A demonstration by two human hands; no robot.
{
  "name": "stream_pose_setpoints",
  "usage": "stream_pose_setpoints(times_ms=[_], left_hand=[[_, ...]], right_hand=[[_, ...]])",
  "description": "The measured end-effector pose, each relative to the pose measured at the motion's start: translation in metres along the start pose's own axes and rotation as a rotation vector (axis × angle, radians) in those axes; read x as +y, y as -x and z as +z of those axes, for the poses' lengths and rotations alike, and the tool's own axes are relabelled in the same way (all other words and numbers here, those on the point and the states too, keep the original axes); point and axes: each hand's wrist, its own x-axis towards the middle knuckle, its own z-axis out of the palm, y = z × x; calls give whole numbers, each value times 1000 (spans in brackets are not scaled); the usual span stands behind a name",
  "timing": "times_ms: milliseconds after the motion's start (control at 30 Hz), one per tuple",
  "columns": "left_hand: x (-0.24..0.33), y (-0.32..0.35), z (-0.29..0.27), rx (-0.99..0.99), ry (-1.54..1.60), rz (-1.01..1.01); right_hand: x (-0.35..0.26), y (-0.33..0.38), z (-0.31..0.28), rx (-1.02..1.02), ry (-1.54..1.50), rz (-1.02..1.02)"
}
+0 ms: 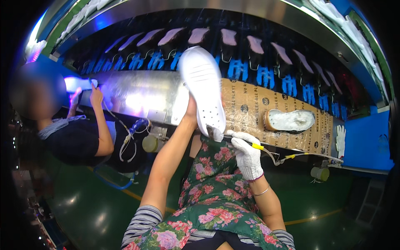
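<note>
A long white shoe sole [203, 79], with grooves across its wide end and small holes at its narrow end, is tilted up in front of me. My bare left hand [191, 109] grips its edge from the left and beneath; most of those fingers are hidden behind it. In a white knit glove, my right hand [246, 155] is closed round a slim black brush [228, 137] with yellow tape and a thin hose on its handle. The brush's dark bristles touch the narrow end of the sole. Another sole-shaped piece [291, 120], pale inside with a tan rim, lies on brown cardboard [246, 104] to the right.
Beyond the bench [121, 89] hangs a curved row of dark shoes [255, 45] with pinkish soles, above blue clamps [265, 77]. A spare white glove [341, 139] hangs at the right. A pale pot [319, 174] sits below the bench edge. At left, a co-worker [75, 137] handles a white piece.
</note>
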Motion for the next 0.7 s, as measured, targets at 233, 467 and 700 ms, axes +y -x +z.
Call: stream_pose_setpoints(times_ms=[233,467,700], left_hand=[[-12,102,7,269,180,318],[-66,176,70,310,632,-118],[-113,151,108,185,574,-66]], right_hand=[[6,-3,-3,122,-43,-25],[8,4,7,68,180,-60],[-47,11,28,-212,871,-661]])
